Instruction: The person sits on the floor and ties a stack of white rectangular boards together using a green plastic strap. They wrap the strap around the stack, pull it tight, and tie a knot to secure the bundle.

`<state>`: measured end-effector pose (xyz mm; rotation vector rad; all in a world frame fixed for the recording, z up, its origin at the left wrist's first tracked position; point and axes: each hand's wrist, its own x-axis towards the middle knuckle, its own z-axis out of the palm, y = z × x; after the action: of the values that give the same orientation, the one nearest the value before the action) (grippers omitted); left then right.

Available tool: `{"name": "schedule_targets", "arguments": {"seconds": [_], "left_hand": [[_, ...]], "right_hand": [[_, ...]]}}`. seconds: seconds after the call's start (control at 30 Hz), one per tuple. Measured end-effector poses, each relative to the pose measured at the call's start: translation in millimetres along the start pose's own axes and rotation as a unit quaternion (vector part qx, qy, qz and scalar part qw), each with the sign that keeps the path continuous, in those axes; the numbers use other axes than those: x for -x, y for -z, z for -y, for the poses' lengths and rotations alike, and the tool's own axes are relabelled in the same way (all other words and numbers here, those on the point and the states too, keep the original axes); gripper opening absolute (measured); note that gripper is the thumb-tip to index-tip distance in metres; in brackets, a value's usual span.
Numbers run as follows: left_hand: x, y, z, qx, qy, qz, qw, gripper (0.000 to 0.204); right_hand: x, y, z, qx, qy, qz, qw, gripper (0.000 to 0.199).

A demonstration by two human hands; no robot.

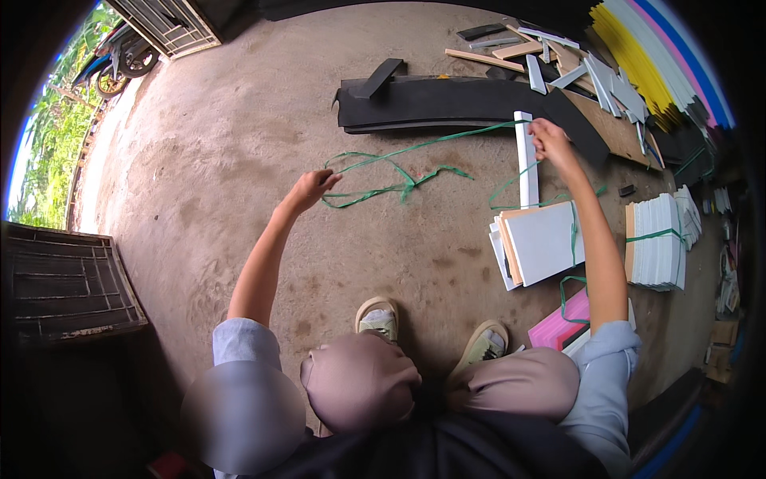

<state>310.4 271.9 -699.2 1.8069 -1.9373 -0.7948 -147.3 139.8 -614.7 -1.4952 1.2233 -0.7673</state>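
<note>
Left hand (313,189), centre of frame, fingers pinched on a green plastic strap (399,180) that trails in loops across the concrete floor (239,128). Right hand (548,137), upper right, fingers closed around the strap's far end, beside an upright white strip (526,164). Stack of white panels (541,242) lies below it, strapped.

Both arms stretched forward, hands left (309,190) and right (549,137) pinched closed.
</note>
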Motion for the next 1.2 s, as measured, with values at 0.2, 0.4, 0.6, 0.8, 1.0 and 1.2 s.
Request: {"name": "schedule_targets", "arguments": {"seconds": [0.2, 0.4, 0.6, 0.8, 1.0, 1.2], "left_hand": [[25.5, 155.1, 62.2, 0.206, 0.176, -0.182, 0.945, 0.038], [50.3, 353.0, -13.2, 0.095, 0.024, -0.461, 0.882, 0.031], [78.9, 425.3, -97.4, -0.106, -0.145, -0.6, 0.78, 0.024], [11.0, 279.6, -74.7, -0.188, -0.248, -0.498, 0.81, 0.018], [-29.3, 44.3, -18.1, -0.076, -0.106, -0.296, 0.946, 0.024], [-28.3, -57.7, 35.7, -0.114, 0.012, -0.171, 0.979, 0.028]], "right_hand": [[-19.4, 80.8, 28.3, 0.037, -0.001, -0.213, 0.976, 0.024], [-45.1, 13.7, 134.3, -0.035, 0.186, -0.132, 0.973, 0.023], [-59.9, -51.7, 172.0, 0.008, 0.213, -0.063, 0.975, 0.023], [-80.7, -7.4, 48.2, 0.318, 0.133, -0.179, 0.921, 0.024], [-51.8, 58.8, -59.8, 0.47, 0.027, -0.246, 0.847, 0.023], [-41.6, 18.7, -108.3, 0.537, -0.079, -0.185, 0.82, 0.021]]}}
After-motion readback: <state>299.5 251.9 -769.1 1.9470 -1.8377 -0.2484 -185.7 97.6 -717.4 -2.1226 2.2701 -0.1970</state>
